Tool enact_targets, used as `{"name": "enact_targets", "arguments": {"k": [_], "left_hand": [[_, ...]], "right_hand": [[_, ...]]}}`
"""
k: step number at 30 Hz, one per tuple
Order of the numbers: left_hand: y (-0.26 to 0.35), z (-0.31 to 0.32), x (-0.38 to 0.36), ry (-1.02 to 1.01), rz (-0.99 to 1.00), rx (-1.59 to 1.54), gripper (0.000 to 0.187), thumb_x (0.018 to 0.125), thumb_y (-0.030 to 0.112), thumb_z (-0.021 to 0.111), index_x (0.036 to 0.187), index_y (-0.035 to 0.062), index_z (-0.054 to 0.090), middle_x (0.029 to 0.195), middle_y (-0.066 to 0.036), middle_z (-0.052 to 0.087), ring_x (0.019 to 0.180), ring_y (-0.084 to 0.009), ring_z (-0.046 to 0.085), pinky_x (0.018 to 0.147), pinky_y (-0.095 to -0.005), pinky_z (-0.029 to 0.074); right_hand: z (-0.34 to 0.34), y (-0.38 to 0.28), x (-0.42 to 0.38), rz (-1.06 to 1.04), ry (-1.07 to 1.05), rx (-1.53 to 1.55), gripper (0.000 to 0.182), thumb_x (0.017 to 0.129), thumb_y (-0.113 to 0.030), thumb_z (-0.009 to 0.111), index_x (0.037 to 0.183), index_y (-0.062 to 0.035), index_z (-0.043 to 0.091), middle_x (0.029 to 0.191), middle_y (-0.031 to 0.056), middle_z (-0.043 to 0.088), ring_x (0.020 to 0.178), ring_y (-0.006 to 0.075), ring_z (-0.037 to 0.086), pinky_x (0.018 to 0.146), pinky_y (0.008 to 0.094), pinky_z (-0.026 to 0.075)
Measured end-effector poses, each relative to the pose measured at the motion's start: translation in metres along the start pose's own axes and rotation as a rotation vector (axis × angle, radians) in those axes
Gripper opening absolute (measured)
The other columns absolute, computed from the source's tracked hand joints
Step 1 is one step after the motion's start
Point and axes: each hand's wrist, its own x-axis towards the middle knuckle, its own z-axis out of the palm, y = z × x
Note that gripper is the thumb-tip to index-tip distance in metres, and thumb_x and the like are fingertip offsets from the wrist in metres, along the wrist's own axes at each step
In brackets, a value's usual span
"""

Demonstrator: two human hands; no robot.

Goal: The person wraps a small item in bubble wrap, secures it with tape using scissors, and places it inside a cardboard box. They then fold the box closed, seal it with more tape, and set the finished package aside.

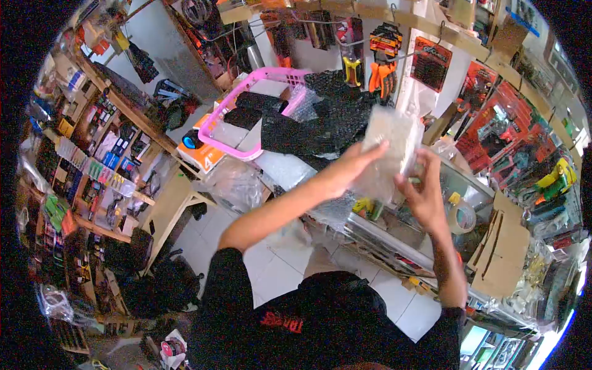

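Observation:
A pale rectangular package in clear plastic wrapping is held up in front of me, smeared by motion. My left hand grips its left side, the thumb lying over the near face. At the right edge, my right hand has bent fingers and thumb closed against the wrapping; the exact contact is blurred. Black bubble wrap lies just behind and to the left of my hands. A pink plastic basket with black wrapped items in it stands farther left.
A glass display counter runs beneath my hands. On it are a tape roll and a cardboard piece. Orange-handled pliers hang at the back. Packed shelves line the left, and a wooden bench stands beside them.

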Motion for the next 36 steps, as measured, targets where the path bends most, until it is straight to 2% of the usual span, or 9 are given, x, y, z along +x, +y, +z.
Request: {"name": "enact_targets", "arguments": {"k": [5, 10, 12, 17, 22, 28, 31, 33, 36], "left_hand": [[0.067, -0.066, -0.013, 0.029, -0.009, 0.163, 0.06, 0.1, 0.047, 0.06, 0.14, 0.0042, 0.051, 0.124, -0.01, 0.066, 0.107, -0.0179, 0.067, 0.09, -0.0355, 0.057], [0.127, -0.149, -0.018, 0.073, 0.009, 0.407, 0.069, 0.097, 0.045, 0.064, 0.146, 0.0, 0.044, 0.133, -0.012, 0.061, 0.114, -0.0202, 0.064, 0.097, -0.0354, 0.052], [0.152, -0.183, -0.013, 0.216, 0.073, 0.611, 0.076, 0.095, 0.046, 0.066, 0.148, -0.0023, 0.041, 0.138, -0.014, 0.057, 0.122, -0.0214, 0.058, 0.104, -0.0347, 0.046], [0.18, -0.296, 0.021, 0.345, 0.172, 0.786, 0.076, 0.095, 0.043, 0.069, 0.153, 0.0052, 0.037, 0.146, -0.018, 0.05, 0.133, -0.0243, 0.049, 0.111, -0.0367, 0.039], [0.189, -0.365, 0.05, 0.38, 0.396, 1.165, 0.077, 0.091, 0.042, 0.073, 0.148, 0.0006, 0.043, 0.144, -0.021, 0.053, 0.131, -0.026, 0.052, 0.109, -0.0345, 0.04], [0.168, -0.407, 0.082, 0.351, 0.471, 1.012, 0.047, 0.102, 0.042, 0.056, 0.123, 0.0017, 0.067, 0.114, -0.015, 0.071, 0.109, -0.0213, 0.065, 0.099, -0.0333, 0.046], [0.164, -0.402, 0.078, 0.323, 0.451, 0.951, 0.055, 0.107, 0.048, 0.043, 0.122, 0.0013, 0.067, 0.111, -0.011, 0.072, 0.102, -0.0206, 0.066, 0.094, -0.0323, 0.049], [0.162, -0.399, 0.081, 0.181, 0.292, 0.607, 0.062, 0.108, 0.052, 0.036, 0.125, 0.0004, 0.065, 0.111, -0.008, 0.071, 0.101, -0.0189, 0.065, 0.091, -0.0318, 0.049], [0.145, -0.399, 0.081, 0.305, 0.274, 0.817, 0.061, 0.109, 0.052, 0.035, 0.127, 0.0, 0.062, 0.111, -0.008, 0.069, 0.103, -0.0161, 0.063, 0.091, -0.0328, 0.049]], "right_hand": [[0.061, -0.033, 0.067, 0.163, -0.125, 0.243, 0.055, 0.091, -0.02, 0.076, 0.126, -0.0113, 0.034, 0.114, 0.0081, 0.057, 0.099, 0.0177, 0.06, 0.075, 0.034, 0.053], [0.129, -0.051, 0.129, 0.292, -0.155, 0.215, 0.078, 0.082, -0.058, 0.075, 0.126, -0.0083, 0.033, 0.115, 0.0148, 0.054, 0.098, 0.0241, 0.061, 0.066, 0.0362, 0.054], [0.161, -0.05, 0.166, 0.336, -0.12, 0.144, 0.067, 0.087, -0.06, 0.068, 0.121, -0.0098, 0.04, 0.099, 0.0066, 0.06, 0.084, 0.0131, 0.06, 0.063, 0.0292, 0.051], [0.243, -0.013, 0.269, 0.244, -0.103, 0.091, 0.054, 0.087, -0.056, 0.066, 0.079, -0.0022, 0.063, 0.063, 0.0012, 0.056, 0.05, 0.0104, 0.053, 0.04, 0.0258, 0.043], [0.292, 0.013, 0.322, 0.191, 0.172, -0.331, 0.085, 0.078, -0.062, 0.07, 0.118, 0.0116, 0.056, 0.095, 0.0211, 0.07, 0.085, 0.027, 0.073, 0.059, 0.0372, 0.059], [0.321, -0.005, 0.332, 0.209, 0.092, -0.671, 0.105, 0.073, -0.071, 0.071, 0.134, 0.0104, 0.043, 0.127, 0.0376, 0.054, 0.119, 0.0477, 0.06, 0.094, 0.0496, 0.054], [0.336, 0.007, 0.345, 0.255, 0.022, -0.843, 0.112, 0.074, -0.076, 0.069, 0.142, 0.0072, 0.039, 0.135, 0.0357, 0.049, 0.128, 0.0509, 0.049, 0.098, 0.0544, 0.051], [0.342, 0.012, 0.344, 0.23, -0.045, -0.95, 0.096, 0.082, -0.068, 0.066, 0.141, 0.0041, 0.044, 0.137, 0.0319, 0.05, 0.13, 0.0515, 0.046, 0.101, 0.0538, 0.048], [0.355, 0.022, 0.341, 0.141, -0.074, -1.08, 0.072, 0.091, -0.053, 0.062, 0.139, -0.0001, 0.052, 0.14, 0.0245, 0.051, 0.133, 0.0513, 0.042, 0.107, 0.0534, 0.042]]}}
